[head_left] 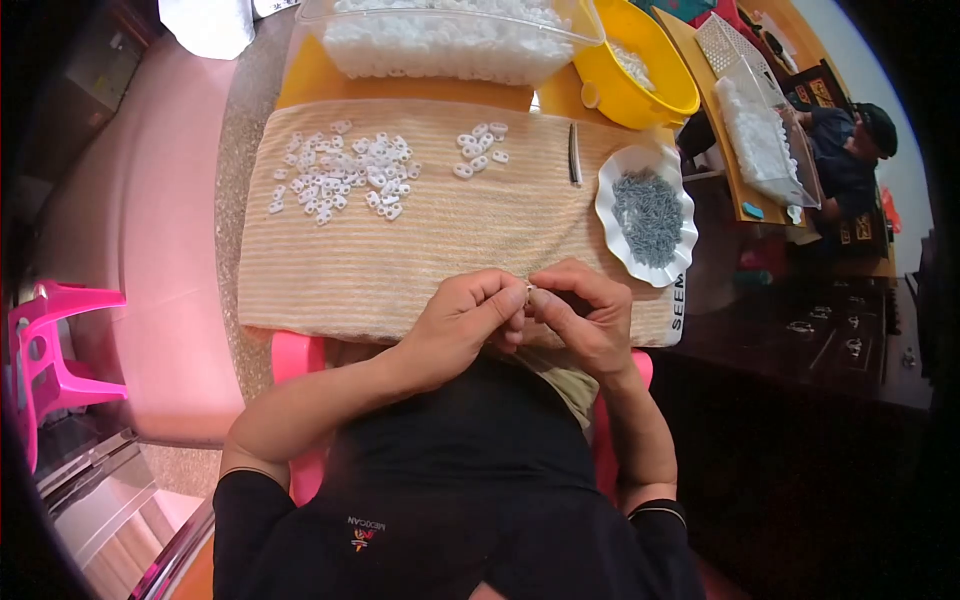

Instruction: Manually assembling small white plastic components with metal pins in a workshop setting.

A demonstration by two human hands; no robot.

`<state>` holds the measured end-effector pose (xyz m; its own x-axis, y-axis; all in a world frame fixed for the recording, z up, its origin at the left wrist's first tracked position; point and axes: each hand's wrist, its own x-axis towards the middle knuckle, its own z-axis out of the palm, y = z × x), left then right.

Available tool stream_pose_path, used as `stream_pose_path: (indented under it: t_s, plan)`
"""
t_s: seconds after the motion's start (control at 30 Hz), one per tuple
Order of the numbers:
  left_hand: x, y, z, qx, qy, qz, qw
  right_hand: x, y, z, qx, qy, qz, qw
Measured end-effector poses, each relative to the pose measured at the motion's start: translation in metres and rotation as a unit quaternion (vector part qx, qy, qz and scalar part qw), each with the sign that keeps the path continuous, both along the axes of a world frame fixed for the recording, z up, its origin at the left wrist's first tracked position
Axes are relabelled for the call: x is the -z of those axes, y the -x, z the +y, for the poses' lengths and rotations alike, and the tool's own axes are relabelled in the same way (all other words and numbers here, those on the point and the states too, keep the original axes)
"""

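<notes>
At the towel's (400, 250) near edge, left hand (462, 325) and right hand (588, 315) pinch one small white piece (529, 291) together, fingers narrow; white scalloped dish (612, 215) at the right edge holds grey parts (648, 215).

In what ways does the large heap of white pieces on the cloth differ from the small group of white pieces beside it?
The large heap holds many more pieces than the small group. The large heap lies toward the left of the striped cloth, while the small group sits nearer the middle, closer to the thin dark tool. In the large heap pieces crowd together; in the small group they lie more apart. Both are small white plastic pieces, away from both hands.
</notes>
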<state>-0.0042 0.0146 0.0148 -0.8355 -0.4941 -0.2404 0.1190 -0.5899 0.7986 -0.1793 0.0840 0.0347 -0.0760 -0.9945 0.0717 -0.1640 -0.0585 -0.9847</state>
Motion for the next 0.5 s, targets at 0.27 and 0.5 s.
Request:
stream_pose_path:
  t_s: [0.27,0.5]
  plan:
    - [0.007,0.003,0.004,-0.009,-0.041,0.007,0.999,0.005,-0.005,0.004,0.075,0.027,0.069,0.994]
    - [0.010,0.004,0.003,-0.004,-0.050,-0.014,0.999,0.014,0.002,0.005,0.047,0.017,0.070,0.996]
